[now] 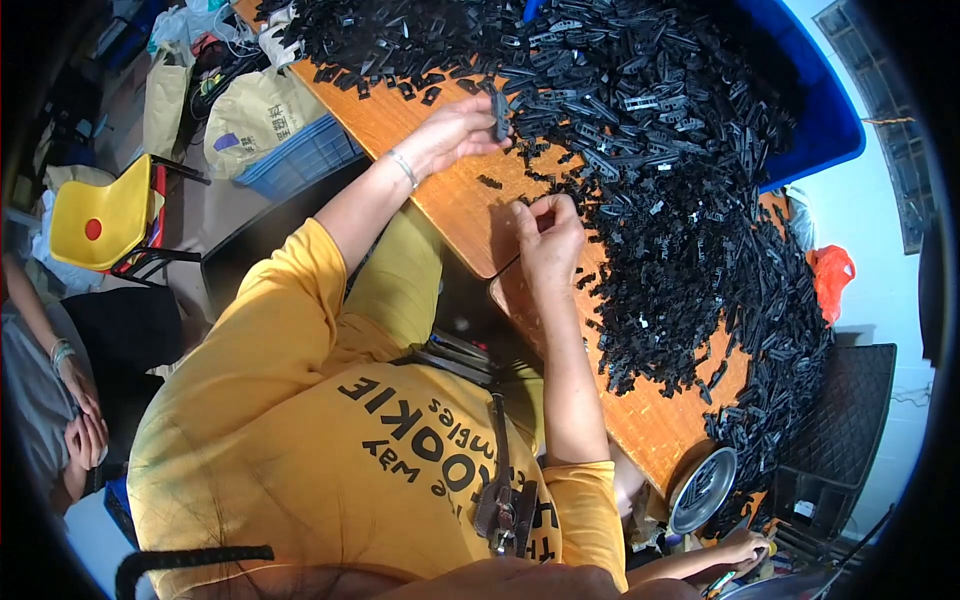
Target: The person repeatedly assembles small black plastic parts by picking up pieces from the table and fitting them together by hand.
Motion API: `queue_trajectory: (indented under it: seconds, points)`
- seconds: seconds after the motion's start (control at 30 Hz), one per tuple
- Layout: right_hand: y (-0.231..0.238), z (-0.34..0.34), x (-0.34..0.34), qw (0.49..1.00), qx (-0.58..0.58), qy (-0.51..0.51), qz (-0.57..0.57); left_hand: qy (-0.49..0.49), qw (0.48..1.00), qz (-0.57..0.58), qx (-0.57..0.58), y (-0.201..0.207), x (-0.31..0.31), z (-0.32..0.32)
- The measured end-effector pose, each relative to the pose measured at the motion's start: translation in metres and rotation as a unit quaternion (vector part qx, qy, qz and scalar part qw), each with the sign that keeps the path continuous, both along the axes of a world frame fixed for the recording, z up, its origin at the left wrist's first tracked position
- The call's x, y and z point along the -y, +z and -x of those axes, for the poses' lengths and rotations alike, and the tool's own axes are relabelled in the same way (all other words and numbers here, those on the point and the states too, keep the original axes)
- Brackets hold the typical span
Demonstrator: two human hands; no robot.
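Note:
My left hand [452, 136], a band at its wrist, grips a long dark plastic part [500, 114] between thumb and fingers above the wooden table [425, 182]. Close to the table's near edge, my right hand [550, 238] is closed with thumb and forefinger together; what they pinch, if anything, is too small to make out. A few small black plastic pieces [490, 182] lie loose on the wood between the hands. Beyond the right hand spreads a heap of small black pieces [650, 270], and farther back rises a pile of longer black parts [650, 100].
A blue bin [835, 150] stands at the far right beside an orange-red plastic bag [832, 283]. A metal bowl [703, 490] sits at the table's lower end. On the left are a yellow chair [95, 215], a blue crate [300, 158] and a seated person. Another person's hand [740, 548] shows lower right.

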State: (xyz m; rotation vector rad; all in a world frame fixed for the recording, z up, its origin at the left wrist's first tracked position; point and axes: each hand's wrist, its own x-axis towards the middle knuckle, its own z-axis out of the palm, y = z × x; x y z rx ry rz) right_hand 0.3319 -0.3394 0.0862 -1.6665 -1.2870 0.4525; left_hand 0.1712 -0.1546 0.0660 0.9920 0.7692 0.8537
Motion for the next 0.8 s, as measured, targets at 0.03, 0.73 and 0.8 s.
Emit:
queue_trajectory:
  seconds: [0.03, 0.73, 0.8]
  points:
    - [0.000, -0.001, -0.001, 1.000, -0.001, -0.001, 0.003, -0.037, 0.997, 0.044, 0.059, 0.007, 0.012, 0.001]
    - [0.035, -0.005, 0.000, 0.976, -0.063, -0.013, -0.207, -0.181, 0.970, 0.008, 0.161, 0.042, 0.095, -0.021]
    - [0.034, -0.005, -0.001, 0.970, -0.032, -0.013, -0.241, -0.189, 0.968, 0.005, 0.163, 0.042, 0.095, -0.021]
